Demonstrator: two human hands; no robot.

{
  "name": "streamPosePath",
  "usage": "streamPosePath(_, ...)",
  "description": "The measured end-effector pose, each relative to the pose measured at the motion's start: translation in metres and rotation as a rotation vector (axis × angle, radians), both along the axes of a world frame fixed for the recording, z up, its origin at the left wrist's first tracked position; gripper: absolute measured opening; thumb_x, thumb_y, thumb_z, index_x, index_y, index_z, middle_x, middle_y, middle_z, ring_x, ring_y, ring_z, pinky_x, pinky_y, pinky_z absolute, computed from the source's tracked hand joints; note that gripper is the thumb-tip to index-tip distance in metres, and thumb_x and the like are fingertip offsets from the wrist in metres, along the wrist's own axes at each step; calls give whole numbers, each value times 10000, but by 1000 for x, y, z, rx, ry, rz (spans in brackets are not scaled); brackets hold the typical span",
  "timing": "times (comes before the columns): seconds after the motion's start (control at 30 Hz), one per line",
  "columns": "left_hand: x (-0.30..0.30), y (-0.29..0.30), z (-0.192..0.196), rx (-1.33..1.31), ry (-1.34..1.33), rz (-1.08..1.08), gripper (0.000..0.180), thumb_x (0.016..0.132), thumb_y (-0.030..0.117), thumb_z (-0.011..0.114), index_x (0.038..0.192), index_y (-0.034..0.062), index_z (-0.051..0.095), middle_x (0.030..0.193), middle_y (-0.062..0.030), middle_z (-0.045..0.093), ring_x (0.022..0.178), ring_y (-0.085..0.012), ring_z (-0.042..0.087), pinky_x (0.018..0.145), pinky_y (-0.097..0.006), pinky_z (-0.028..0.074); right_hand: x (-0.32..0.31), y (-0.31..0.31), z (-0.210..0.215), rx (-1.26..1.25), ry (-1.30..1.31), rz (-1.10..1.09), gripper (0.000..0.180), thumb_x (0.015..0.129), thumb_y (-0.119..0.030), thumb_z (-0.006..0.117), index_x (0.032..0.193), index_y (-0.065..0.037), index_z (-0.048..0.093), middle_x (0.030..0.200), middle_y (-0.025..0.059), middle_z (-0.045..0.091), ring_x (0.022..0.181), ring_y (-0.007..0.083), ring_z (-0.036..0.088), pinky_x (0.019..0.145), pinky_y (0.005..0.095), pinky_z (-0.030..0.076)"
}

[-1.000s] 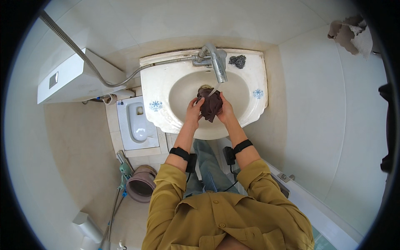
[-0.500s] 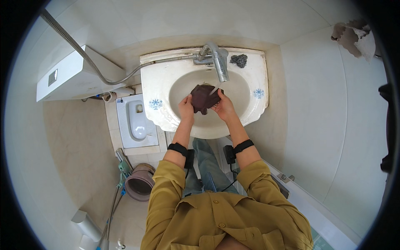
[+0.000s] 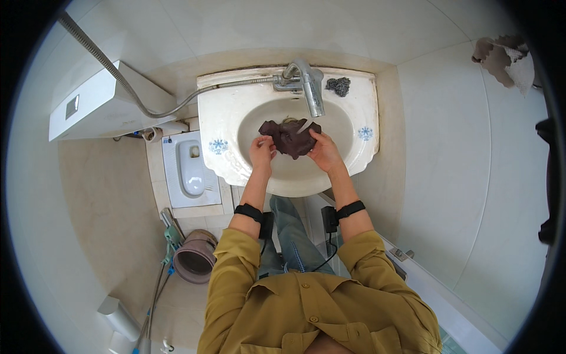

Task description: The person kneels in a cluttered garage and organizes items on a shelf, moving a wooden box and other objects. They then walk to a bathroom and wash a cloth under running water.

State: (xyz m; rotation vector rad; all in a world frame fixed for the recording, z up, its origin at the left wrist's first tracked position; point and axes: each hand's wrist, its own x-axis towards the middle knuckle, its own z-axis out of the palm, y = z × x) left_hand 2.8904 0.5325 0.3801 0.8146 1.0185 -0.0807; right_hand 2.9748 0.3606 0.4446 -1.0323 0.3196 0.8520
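A wet, dark maroon cloth hangs bunched over the basin of the white sink, under a stream of water from the chrome faucet. My right hand grips the cloth's right side, thumb on top and the other fingers partly hidden beneath. At the lower left edge of the cloth, my left hand has its fingers curled in a pinch. A flap of the cloth sticks out to the left above those fingers.
A steel scouring pad lies on the sink's back ledge, right of the faucet. A flexible metal hose crosses the ledge's left side. Left of the sink is a squat toilet, with a mauve bucket and mop handles nearer me.
The cloth has shifted and spread, its flap now reaching further left. My left hand's fingers have moved to its lower left edge; my right hand has moved slightly right, keeping its grip.
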Motion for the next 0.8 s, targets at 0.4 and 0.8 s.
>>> streamPosePath(0.4, 5, -18, 23, 608, -301, -217, 178, 849, 174, 738, 920, 16, 701, 747, -70, 669, 674, -132, 608, 628, -283, 484, 4, 5, 15, -89, -12, 122, 321, 997, -376, 535, 1079, -77, 621, 1018, 24, 658, 921, 130, 607, 795, 342, 531)
streamPosePath(0.8, -5, -1, 13, 667, -237, -105, 250, 942, 223, 640, 973, -23, 674, 740, -62, 594, 698, -135, 517, 660, -286, 427, 3, 2, 8, -360, -228, -20, 362, 977, -412, 568, 1050, -67, 652, 996, 21, 659, 921, 122, 599, 834, 339, 504)
